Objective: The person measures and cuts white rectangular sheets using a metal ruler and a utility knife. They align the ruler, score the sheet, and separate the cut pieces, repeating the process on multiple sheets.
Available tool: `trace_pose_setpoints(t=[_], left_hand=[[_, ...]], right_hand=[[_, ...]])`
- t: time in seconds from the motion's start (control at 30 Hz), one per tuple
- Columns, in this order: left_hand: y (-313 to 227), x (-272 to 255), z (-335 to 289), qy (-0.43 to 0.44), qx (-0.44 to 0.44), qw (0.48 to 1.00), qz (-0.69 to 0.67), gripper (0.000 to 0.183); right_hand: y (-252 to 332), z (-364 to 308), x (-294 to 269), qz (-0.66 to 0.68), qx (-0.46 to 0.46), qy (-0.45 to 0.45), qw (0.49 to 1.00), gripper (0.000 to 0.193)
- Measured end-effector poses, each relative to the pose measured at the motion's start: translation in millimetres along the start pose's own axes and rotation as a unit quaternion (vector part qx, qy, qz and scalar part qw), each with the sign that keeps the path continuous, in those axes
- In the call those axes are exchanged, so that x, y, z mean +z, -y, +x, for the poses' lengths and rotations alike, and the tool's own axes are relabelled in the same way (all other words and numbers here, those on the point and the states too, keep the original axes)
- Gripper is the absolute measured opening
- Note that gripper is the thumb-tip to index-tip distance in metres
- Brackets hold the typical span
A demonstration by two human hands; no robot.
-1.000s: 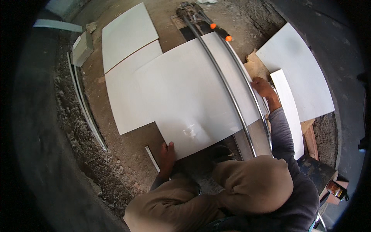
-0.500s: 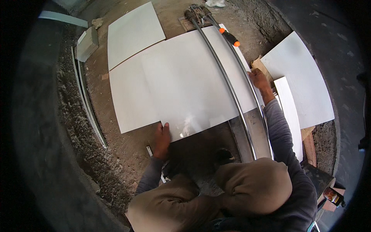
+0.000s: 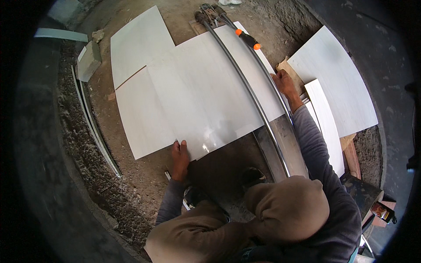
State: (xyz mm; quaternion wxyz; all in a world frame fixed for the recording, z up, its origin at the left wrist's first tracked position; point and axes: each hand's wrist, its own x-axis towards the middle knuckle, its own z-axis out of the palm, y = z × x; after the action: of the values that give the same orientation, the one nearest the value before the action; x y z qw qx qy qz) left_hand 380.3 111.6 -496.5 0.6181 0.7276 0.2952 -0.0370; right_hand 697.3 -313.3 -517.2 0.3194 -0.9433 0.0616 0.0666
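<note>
A large glossy white tile lies flat beneath the two metal rails of a manual tile cutter. My left hand grips its near left corner, with the thumb up at the edge and the other fingers partly hidden. At the right edge, my right hand pinches the tile just outside the right rail, its fingertips partly covered. A second white tile adjoins on the left, with another white tile beyond it. Across the right rail's far part sits a black handle with orange ends.
White tile pieces lie on the right, near a narrow white strip. Thin metal profiles lie along the rough ledge at left, beside a pale block. My knees are close to the cutter's near end.
The tile under the rails has slid slightly away from me against the tiles on the left, overlapping part of the gap there. Both hands keep hold. The whole view has shifted somewhat.
</note>
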Motion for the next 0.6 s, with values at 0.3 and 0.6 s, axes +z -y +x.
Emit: trace_pose_setpoints(t=[0.3, 0.6], left_hand=[[22, -4, -16, -0.028, 0.022, 0.997, 0.065, 0.034], [10, -2, -8, -0.033, 0.001, 0.998, 0.045, 0.035]], right_hand=[[-12, -12, 7, 0.05, -0.079, -0.038, 0.995, 0.04], [-4, 2, 10, 0.067, -0.055, -0.028, 0.996, 0.041]])
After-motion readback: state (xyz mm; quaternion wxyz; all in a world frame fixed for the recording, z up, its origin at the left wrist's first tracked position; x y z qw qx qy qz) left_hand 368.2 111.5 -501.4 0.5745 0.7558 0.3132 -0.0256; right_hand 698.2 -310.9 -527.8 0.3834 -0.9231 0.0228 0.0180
